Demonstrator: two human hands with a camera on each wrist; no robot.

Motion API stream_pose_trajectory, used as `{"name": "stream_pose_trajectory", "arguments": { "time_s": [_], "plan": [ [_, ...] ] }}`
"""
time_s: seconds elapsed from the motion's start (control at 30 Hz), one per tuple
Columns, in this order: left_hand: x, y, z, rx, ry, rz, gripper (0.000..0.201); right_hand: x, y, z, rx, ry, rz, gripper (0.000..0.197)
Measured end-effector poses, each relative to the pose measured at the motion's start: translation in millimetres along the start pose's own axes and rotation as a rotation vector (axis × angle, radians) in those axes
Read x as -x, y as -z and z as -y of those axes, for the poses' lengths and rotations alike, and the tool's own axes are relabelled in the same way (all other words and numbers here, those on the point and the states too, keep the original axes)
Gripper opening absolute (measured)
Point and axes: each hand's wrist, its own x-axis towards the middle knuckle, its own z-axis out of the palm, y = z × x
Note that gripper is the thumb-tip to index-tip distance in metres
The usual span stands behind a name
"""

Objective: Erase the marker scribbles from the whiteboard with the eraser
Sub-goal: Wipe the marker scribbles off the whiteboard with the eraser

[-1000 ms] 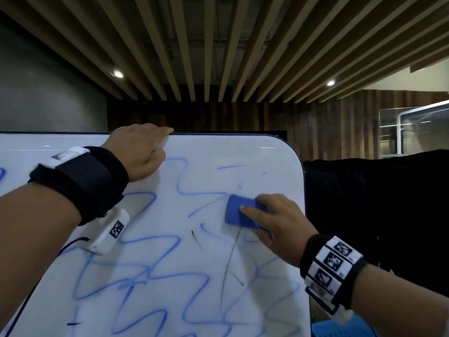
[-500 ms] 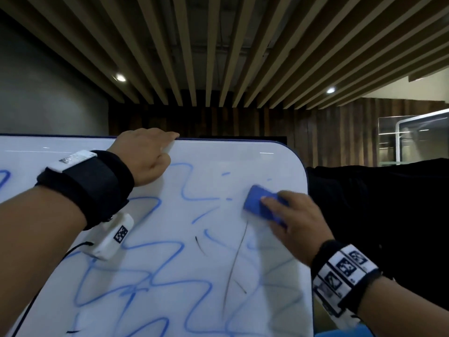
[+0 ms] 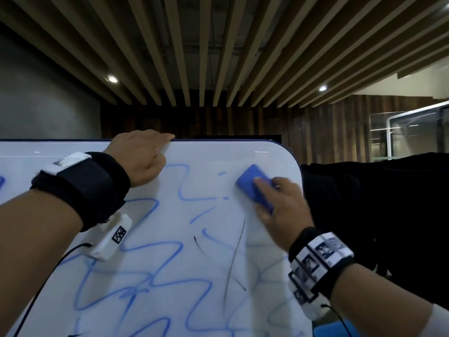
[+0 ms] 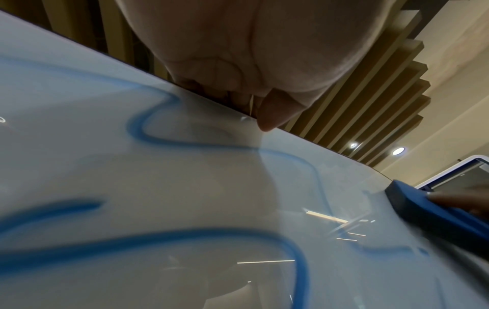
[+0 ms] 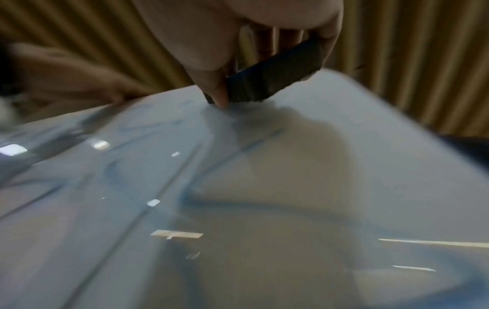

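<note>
A whiteboard (image 3: 213, 154) with rounded corners stands before me, covered in blue marker scribbles (image 3: 155, 278) and a few thin black strokes (image 3: 233, 259). My right hand (image 3: 274, 205) grips a blue eraser (image 3: 252, 188) and presses it flat on the board near the upper right corner. In the right wrist view the eraser (image 5: 272, 83) looks dark, pinched between thumb and fingers. My left hand (image 3: 143, 156) grips the board's top edge, fingers curled over it; the left wrist view shows the thumb (image 4: 270, 113) on the front face and the eraser (image 4: 428, 211) at far right.
The area around the eraser shows only faint smeared traces (image 3: 267, 271). A black cloth-covered mass (image 3: 376, 215) lies just right of the board. Behind are a wood-slat wall (image 3: 243, 122), a slatted ceiling and a glass booth (image 3: 413, 132).
My right hand has slid the eraser up and to the right, toward the board's upper right corner, wiping away blue marks there. The left hand has stayed on the top edge.
</note>
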Motion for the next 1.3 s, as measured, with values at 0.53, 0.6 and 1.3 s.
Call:
{"name": "stream_pose_trajectory", "arguments": {
  "time_s": [0.53, 0.6, 1.3],
  "plan": [
    [6.1, 11.4, -8.2, 0.025, 0.060, 0.047, 0.083, 27.8, -7.0, 24.0, 0.016, 0.246, 0.162, 0.046],
    [6.4, 12.8, -7.4, 0.026, 0.052, 0.067, 0.082, 12.1, 3.1, 3.8, 0.037, 0.009, 0.037, 0.047],
    [30.5, 16.1, 40.7, -0.103, 0.153, 0.055, 0.066, -37.7, 3.9, 31.1, 0.092, 0.416, 0.240, 0.046]
  ]
}}
